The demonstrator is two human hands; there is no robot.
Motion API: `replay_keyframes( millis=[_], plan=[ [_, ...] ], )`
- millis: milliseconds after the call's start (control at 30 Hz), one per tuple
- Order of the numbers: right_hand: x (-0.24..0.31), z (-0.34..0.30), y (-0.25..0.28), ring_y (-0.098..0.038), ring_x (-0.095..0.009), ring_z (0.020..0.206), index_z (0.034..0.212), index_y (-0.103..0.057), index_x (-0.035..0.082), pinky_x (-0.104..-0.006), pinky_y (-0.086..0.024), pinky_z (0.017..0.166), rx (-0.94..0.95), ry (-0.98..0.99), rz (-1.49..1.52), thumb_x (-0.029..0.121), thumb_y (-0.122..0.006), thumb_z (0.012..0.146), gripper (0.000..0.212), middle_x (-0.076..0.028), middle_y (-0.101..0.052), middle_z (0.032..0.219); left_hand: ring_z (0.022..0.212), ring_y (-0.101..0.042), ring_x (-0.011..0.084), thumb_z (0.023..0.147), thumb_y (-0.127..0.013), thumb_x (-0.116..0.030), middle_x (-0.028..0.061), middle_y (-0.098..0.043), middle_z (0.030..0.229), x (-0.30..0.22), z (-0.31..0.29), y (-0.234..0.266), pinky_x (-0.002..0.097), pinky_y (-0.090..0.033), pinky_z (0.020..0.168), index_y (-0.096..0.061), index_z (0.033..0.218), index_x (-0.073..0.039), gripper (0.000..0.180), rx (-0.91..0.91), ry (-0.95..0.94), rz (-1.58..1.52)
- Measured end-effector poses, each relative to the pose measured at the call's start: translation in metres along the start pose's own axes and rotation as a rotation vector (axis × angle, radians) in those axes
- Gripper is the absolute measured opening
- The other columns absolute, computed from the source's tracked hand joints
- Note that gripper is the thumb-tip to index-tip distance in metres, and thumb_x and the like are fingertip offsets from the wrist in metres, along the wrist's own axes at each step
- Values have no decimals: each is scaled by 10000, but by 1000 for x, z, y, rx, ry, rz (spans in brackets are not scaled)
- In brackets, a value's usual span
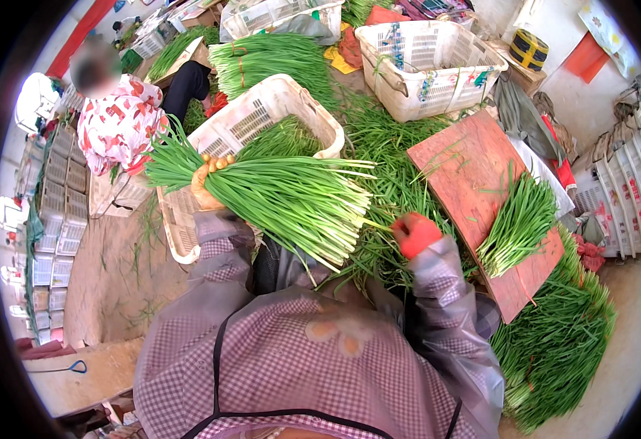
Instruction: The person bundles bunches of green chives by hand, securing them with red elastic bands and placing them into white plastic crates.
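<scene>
My left hand [205, 184], in a tan glove, is wrapped round a large bunch of garlic chives [291, 201]. The leafy tips fan out to the left, and the pale cut ends point right. My right hand [415, 234], in a red glove, is closed in a pinch on a thin yellowish stalk [377, 225] at the bunch's pale ends. Behind the bunch stands a white plastic crate [262, 110] with more chives inside. Loose chives [386, 175] lie heaped under and beyond my hands.
To the right, a tilted reddish board [459, 161] bears a smaller chive bundle [518, 227]. A big chive pile [562, 344] lies beside it. Another white crate [430, 80] stands at the back, near tied chives [273, 66]. A person in a patterned top [123, 121] sits far left.
</scene>
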State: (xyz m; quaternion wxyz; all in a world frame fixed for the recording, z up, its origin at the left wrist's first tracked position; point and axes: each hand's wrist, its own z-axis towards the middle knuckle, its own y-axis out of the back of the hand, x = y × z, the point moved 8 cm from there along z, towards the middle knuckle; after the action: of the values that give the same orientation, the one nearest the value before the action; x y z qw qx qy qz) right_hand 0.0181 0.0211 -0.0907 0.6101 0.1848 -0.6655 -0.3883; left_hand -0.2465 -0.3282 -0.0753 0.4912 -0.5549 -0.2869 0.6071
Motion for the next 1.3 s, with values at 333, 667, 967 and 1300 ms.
replay_keyframes(
  millis=[333,667,967,1300],
  plan=[
    [81,-13,4,-681,-234,820,1068,-700,88,-298,-528,718,174,-76,733,191,-628,891,217,-147,-701,937,789,-519,194,799,-582,-92,16,-507,739,7,3,0,409,-395,968,-543,985,-64,192,51,-11,2],
    [103,5,-36,-645,-354,855,997,-703,85,-398,-518,779,221,157,135,259,-562,893,246,-181,-669,918,834,-514,191,804,-597,-91,13,-500,770,4,3,-10,431,-364,1002,-517,1038,-69,249,189,8,-12],
    [129,3,-19,-643,-347,873,1101,-629,73,-419,-514,755,143,110,-159,258,-520,922,279,-177,-670,956,839,-518,189,801,-623,-97,6,-498,772,5,-1,-23,434,-358,1020,-519,1026,-76,249,183,3,45],
    [131,34,-42,-639,-353,911,1015,-682,56,-434,-497,818,336,-14,-208,406,-460,947,421,-198,-665,972,837,-515,188,795,-626,-92,12,-500,772,8,-2,-42,431,-361,1003,-518,1025,-71,255,207,18,84]
  ],
)
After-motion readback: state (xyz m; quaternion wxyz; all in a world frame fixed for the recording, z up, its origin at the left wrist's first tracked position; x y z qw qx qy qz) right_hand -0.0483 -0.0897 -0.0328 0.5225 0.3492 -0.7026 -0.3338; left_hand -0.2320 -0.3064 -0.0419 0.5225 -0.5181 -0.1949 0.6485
